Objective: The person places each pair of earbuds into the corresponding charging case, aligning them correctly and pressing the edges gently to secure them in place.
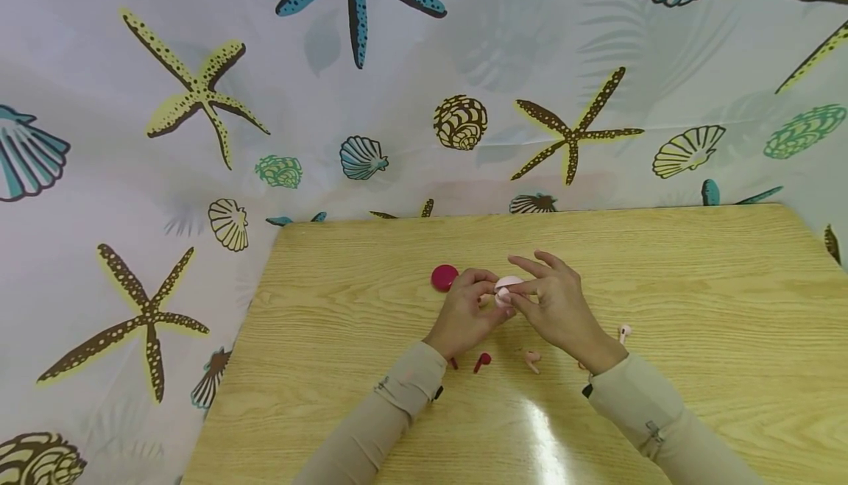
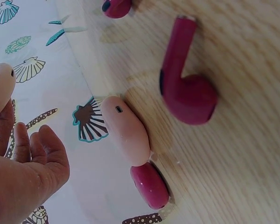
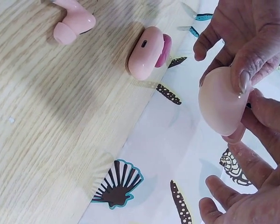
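My left hand [image 1: 467, 308] grips a pale pink earbud case [image 3: 220, 100] in front of my chest, above the table. Its lid stands raised in the head view. With thumb and index finger, my right hand [image 1: 556, 301] pinches a small pale pink earbud [image 1: 503, 294] right at the opening of the case; the fingers cover most of it. The right hand's other fingers are spread away from the case. On the table behind the left hand lie a pink earbud case [image 2: 127, 133] and, touching or close beside it, a magenta earbud case [image 1: 444, 277].
Nearer to me on the wooden table [image 1: 344, 301] lie a magenta earbud [image 1: 482, 362], a second magenta one [image 2: 116, 8] and a pink earbud [image 1: 532, 361]. A pale pink earbud [image 1: 624, 333] lies by the right wrist, which partly hides another earbud. A patterned cloth [image 1: 411, 102] hangs behind the table.
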`<state>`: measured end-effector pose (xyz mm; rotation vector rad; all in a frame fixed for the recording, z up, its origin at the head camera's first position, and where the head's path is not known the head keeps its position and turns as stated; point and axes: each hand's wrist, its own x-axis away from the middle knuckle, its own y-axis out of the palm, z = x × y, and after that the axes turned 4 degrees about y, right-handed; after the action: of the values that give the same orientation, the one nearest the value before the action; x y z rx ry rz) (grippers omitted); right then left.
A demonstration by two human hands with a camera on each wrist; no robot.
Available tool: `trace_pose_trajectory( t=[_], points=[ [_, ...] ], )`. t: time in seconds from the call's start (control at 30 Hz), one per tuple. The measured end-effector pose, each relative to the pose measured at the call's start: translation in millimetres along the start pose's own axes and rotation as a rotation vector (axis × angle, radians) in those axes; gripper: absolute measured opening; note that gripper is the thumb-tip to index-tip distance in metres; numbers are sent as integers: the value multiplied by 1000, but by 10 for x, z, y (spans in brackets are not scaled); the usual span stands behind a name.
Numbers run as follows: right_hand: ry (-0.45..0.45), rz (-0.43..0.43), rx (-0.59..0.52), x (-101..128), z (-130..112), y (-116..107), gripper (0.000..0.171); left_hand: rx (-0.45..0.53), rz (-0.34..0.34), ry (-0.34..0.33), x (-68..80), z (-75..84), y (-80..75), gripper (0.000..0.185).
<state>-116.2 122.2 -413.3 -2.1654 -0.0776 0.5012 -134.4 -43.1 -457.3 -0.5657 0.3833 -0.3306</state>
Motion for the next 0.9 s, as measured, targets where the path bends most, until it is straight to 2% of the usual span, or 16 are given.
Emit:
trace_pose_trajectory(
  t=[0.23, 0.43, 0.9],
  points=[
    [14, 2, 7, -4, 2, 9, 11, 51, -10, -15, -13, 4, -1, 26],
    [36, -13, -6, 5, -5, 15, 11, 35, -12, -17, -10, -7, 3, 25],
    [35, -20, 8, 14, -17, 24, 12, 73, -21, -23, 6, -19, 3, 24]
  ],
)
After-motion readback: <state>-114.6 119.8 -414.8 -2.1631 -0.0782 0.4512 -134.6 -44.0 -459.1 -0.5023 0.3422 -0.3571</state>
